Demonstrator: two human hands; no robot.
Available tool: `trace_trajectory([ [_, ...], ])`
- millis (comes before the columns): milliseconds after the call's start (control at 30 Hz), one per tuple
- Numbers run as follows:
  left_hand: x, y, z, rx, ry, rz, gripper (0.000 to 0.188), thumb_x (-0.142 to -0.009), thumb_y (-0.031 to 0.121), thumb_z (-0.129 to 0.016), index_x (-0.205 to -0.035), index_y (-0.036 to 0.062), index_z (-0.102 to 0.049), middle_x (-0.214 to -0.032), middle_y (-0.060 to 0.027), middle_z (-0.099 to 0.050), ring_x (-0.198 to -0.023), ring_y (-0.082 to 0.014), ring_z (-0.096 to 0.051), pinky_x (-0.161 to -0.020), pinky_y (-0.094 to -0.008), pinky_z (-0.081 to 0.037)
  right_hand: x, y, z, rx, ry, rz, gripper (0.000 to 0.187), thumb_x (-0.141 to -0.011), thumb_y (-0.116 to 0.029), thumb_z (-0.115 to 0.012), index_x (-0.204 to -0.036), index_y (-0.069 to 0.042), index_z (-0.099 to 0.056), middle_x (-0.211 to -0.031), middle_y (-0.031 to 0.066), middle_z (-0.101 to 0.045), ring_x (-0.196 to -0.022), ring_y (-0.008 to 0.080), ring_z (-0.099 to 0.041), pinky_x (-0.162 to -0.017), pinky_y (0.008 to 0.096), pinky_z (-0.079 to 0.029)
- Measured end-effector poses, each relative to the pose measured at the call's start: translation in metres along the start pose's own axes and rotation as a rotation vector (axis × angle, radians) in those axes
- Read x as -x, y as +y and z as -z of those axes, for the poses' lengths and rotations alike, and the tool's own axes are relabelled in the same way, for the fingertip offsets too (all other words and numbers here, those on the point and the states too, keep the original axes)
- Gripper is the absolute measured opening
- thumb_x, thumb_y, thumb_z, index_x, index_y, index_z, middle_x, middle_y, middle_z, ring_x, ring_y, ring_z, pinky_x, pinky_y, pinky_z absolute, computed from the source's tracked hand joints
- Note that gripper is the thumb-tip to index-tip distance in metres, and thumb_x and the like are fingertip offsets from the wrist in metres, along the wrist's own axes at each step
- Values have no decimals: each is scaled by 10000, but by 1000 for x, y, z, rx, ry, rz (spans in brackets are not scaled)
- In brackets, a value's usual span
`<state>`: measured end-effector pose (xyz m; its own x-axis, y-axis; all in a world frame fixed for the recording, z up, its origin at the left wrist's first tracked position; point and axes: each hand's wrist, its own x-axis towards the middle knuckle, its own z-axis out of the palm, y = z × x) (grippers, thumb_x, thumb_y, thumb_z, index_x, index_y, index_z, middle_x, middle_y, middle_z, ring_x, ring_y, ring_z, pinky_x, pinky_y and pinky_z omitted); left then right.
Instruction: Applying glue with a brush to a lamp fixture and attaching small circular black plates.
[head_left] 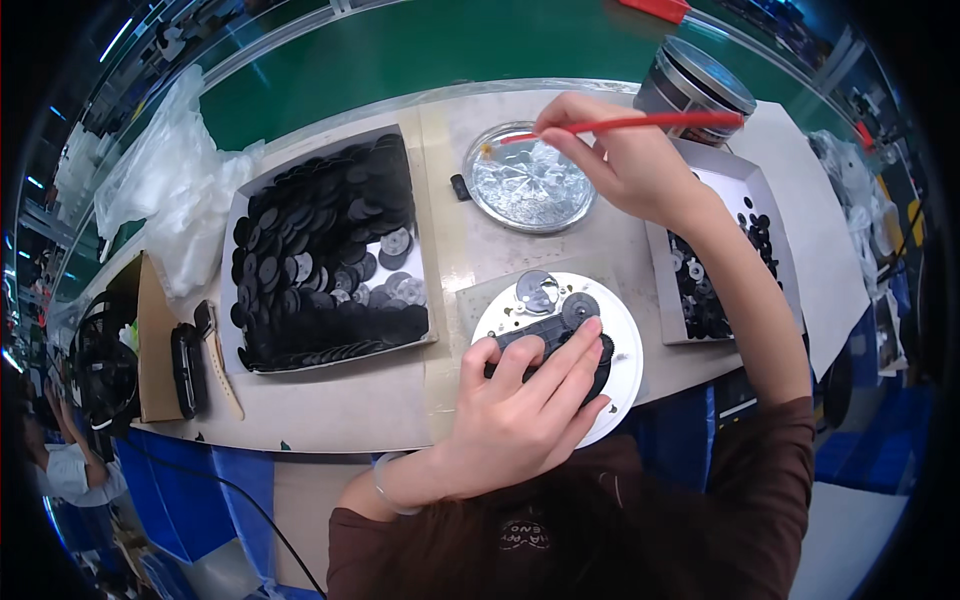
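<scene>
In the head view, the right hand [635,165] pinches a red stick [655,121] with its fingers over a shiny dish [530,190]; the left hand's [525,420] fingers lie slightly spread on dark gears [580,310] on a white plate [628,375], whether gripping I cannot tell. The plate sits by the worktop's [320,405] near edge, so uneven pressing could tip it

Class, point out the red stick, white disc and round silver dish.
Red stick [655,121]: head view, middle of its shaft.
White disc [627,380]: head view, bare surface near its right edge.
Round silver dish [528,185]: head view, its shiny inner surface.
</scene>
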<state>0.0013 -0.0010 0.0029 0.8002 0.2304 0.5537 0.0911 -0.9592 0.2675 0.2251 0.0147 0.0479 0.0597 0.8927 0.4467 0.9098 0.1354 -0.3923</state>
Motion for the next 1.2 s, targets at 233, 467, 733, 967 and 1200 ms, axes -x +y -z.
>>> trace_trajectory([
  [233, 1, -3, 0, 14, 19, 4, 340, -649, 256, -709, -939, 96, -632, -1124, 32, -589, -758, -149, -409, -745, -282, -287, 23, -4, 25, 53, -156, -56, 159, -910, -105, -441, -844, 5, -535, -723, 65, -550, -657, 121, -539, -565, 230, -422],
  [467, 1, -2, -1, 16, 25, -1, 349, -643, 253, -712, -938, 85, -631, -1120, 33, -591, -747, -152, -403, -725, -288, -289, 42, 8, 33, -213, 42, -124, 191, -921, -125, -424, -868, 7, -550, -763, 58, -565, -716, 98, -562, -574, 189, -463],
  [733, 0, -1, -2, 13, 26, -7, 365, -633, 253, -719, -946, 84, -635, -1103, 31, -597, -741, -151, -395, -726, -290, -281, 60, 21, 43, -550, 309, -393, 293, -946, -270, -382, -911, -19, -527, -809, 103, -619, -701, 125, -616, -445, 168, -451],
  [967, 4, -1, -3, -16, 70, 0, 356, -632, 266, -726, -932, 93, -646, -1060, 27, -616, -737, -147, -382, -740, -302, -257, 103, 5, 57, -981, 432, -527, 138, -917, -170, -441, -970, -43, -433, -721, -10, -371, -604, 37, -359, -411, 159, -357],
  [1200, 3, -1, -4, -31, 91, -4, 330, -645, 262, -692, -918, 81, -654, -1032, 27, -612, -722, -137, -398, -714, -304, -262, 145, -55, 61, -479, 403, -168, 289, -922, -306, -424, -863, -24, -441, -688, 113, -510, -554, 132, -474, -413, 198, -383],
])
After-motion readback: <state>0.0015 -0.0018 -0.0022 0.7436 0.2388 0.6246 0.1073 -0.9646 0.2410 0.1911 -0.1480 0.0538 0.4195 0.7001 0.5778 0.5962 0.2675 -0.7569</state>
